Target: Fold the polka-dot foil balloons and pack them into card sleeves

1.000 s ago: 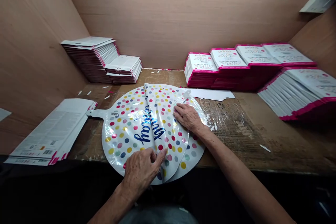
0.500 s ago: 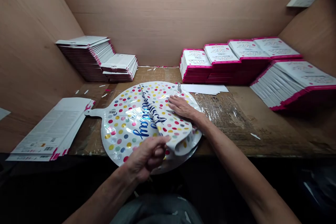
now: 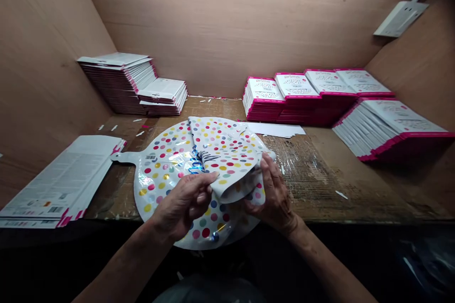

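Note:
A flat, uninflated foil balloon (image 3: 161,184), white with coloured dots and blue lettering, lies on the worktop with its tail pointing left. Part of it is folded over, and that flap curls up at its near edge. My left hand (image 3: 186,201) pinches the flap's near corner between thumb and fingers. At the balloon's right edge, my right hand (image 3: 273,194) is cupped round the foil, thumb below and fingers above. Its palm side is partly hidden.
Printed cartons (image 3: 263,90) with pink edges stand in stacks at the back right; more stacked cartons (image 3: 121,75) fill the back left. Flat printed sleeves (image 3: 64,175) lie at the left. White card strips (image 3: 277,129) lie behind the balloon. Wooden panels (image 3: 227,23) enclose the worktop.
My right hand has gone from lying flat on the flap to gripping the balloon's right edge. My left hand has shifted slightly left and up with the flap's corner, raising the curl.

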Motion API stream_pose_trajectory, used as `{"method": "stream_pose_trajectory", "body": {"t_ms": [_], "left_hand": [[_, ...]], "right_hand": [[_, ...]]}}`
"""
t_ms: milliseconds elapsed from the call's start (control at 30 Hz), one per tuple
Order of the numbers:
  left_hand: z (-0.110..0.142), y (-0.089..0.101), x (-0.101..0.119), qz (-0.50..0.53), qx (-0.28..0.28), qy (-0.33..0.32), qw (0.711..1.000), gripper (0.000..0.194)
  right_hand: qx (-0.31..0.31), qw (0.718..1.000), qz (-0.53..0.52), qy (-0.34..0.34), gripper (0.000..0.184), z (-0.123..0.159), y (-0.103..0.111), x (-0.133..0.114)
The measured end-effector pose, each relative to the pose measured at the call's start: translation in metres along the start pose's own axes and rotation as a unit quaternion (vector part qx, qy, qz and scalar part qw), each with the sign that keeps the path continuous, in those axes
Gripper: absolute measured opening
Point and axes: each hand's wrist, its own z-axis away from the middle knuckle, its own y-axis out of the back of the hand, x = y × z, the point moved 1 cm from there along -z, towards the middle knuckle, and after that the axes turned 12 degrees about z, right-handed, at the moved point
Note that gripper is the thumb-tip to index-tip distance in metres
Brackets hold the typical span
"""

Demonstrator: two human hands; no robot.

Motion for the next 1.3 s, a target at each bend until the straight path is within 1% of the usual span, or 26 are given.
{"method": "stream_pose_trajectory", "body": {"t_ms": [67,100,133,167,233,267,300,333,367,400,433,467,533,600,633,700,767,800,867,933,1000,1033,1067,1133,1233,1300], "left_hand": [[-0.002,-0.017,0.006,0.029,-0.024,-0.004,0.999,0.039],[-0.003,-0.025,0.010,0.034,-0.035,-0.014,0.999,0.038],[-0.004,-0.030,0.014,0.027,-0.043,-0.026,0.998,0.038],[-0.005,-0.032,0.016,0.006,-0.049,-0.037,0.998,0.038],[-0.007,-0.024,0.016,-0.093,-0.053,-0.049,0.993,0.042],[-0.008,-0.013,0.013,-0.164,-0.041,-0.062,0.984,0.045],[-0.009,0.003,0.009,-0.243,-0.010,-0.093,0.965,0.049],[-0.010,0.021,0.005,-0.325,0.041,-0.138,0.935,0.054],[-0.012,0.042,0.001,-0.397,0.116,-0.209,0.886,0.057],[-0.014,0.063,-0.002,-0.463,0.217,-0.285,0.811,0.057],[-0.018,0.082,-0.004,-0.525,0.306,-0.327,0.724,0.063],[-0.024,0.100,-0.006,-0.578,0.356,-0.324,0.659,0.070],[-0.041,0.126,-0.003,-0.665,0.375,-0.275,0.585,0.074],[-0.061,0.142,0.009,-0.716,0.363,-0.232,0.549,0.072],[-0.070,0.147,0.017,-0.730,0.356,-0.224,0.538,0.072],[-0.082,0.151,0.034,-0.747,0.335,-0.216,0.532,0.071],[-0.085,0.148,0.047,-0.750,0.321,-0.227,0.532,0.071],[-0.083,0.142,0.051,-0.747,0.310,-0.249,0.533,0.069],[-0.078,0.120,0.052,-0.729,0.254,-0.327,0.546,0.062],[-0.077,0.089,0.048,-0.689,0.138,-0.403,0.587,0.056],[-0.085,0.057,0.041,-0.653,0.026,-0.413,0.634,0.058],[-0.092,0.044,0.037,-0.653,-0.012,-0.398,0.644,0.060],[-0.101,0.034,0.031,-0.667,-0.040,-0.374,0.643,0.062],[-0.121,0.024,0.019,-0.717,-0.073,-0.330,0.610,0.064],[-0.140,0.027,-0.001,-0.766,-0.087,-0.320,0.550,0.063],[-0.141,0.032,-0.007,-0.768,-0.089,-0.337,0.537,0.062]], "right_hand": [[0.079,0.997,-0.009,-0.020,0.077,-0.005,0.010,-0.027],[0.108,0.994,-0.036,-0.005,0.064,-0.007,0.013,-0.040],[0.113,0.991,-0.067,0.024,0.048,-0.007,0.014,-0.051],[0.090,0.991,-0.089,0.053,0.035,-0.005,0.011,-0.059],[-0.027,0.994,-0.081,0.064,0.022,0.002,-0.002,-0.061],[-0.092,0.993,-0.057,0.038,0.022,0.008,-0.009,-0.055],[-0.144,0.989,-0.032,-0.004,0.025,0.015,-0.015,-0.045],[-0.165,0.985,-0.026,-0.044,0.029,0.022,-0.019,-0.034],[-0.179,0.980,-0.039,-0.076,0.035,0.029,-0.021,-0.023],[-0.174,0.977,-0.059,-0.105,0.040,0.035,-0.021,-0.013],[-0.173,0.973,-0.083,-0.128,0.045,0.039,-0.020,-0.005],[-0.179,0.967,-0.104,-0.145,0.049,0.041,-0.018,-0.001],[-0.197,0.962,-0.119,-0.149,0.056,0.041,-0.014,-0.001],[-0.214,0.966,-0.097,-0.111,0.059,0.038,-0.014,-0.013],[-0.219,0.969,-0.080,-0.079,0.059,0.037,-0.016,-0.021],[-0.225,0.973,-0.050,-0.013,0.058,0.036,-0.022,-0.035],[-0.229,0.972,-0.032,0.031,0.057,0.035,-0.027,-0.045],[-0.228,0.973,-0.025,0.037,0.056,0.035,-0.027,-0.047],[-0.233,0.972,-0.015,0.028,0.054,0.032,-0.025,-0.049],[-0.241,0.970,-0.011,0.027,0.056,0.029,-0.020,-0.050],[-0.239,0.970,-0.008,0.045,0.058,0.028,-0.011,-0.050],[-0.237,0.970,-0.005,0.053,0.059,0.029,-0.006,-0.049],[-0.234,0.971,0.000,0.052,0.060,0.031,-0.001,-0.046],[-0.232,0.972,0.026,0.013,0.060,0.038,0.010,-0.036],[-0.212,0.970,0.101,-0.069,0.066,0.046,0.019,-0.013],[-0.185,0.971,0.133,-0.070,0.071,0.043,0.016,0.003]]}}
